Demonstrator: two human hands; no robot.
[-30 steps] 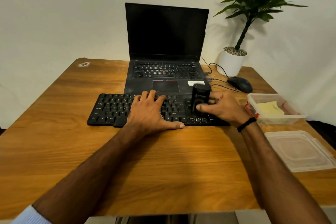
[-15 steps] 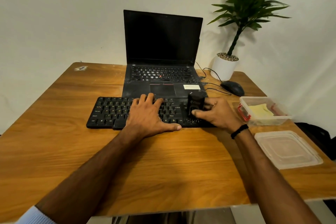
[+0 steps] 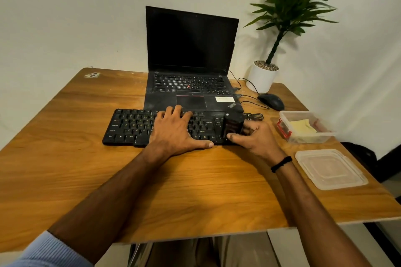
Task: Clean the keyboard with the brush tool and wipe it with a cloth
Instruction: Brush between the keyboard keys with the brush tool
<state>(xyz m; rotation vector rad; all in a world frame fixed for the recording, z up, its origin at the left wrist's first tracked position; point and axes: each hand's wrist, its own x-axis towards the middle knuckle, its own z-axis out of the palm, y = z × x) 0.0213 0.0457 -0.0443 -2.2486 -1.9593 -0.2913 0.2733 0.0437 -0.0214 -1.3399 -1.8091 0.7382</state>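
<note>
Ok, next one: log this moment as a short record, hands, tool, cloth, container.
left hand: rests flat, fingers spread, on the black external keyboard
right hand: grips the black block-shaped brush tool at the keyboard's right end
cloth: yellow folded cloth inside the clear plastic box, right of the keyboard
lid: clear plastic lid flat on the wooden table, off the box
stage: cloth untouched
</note>
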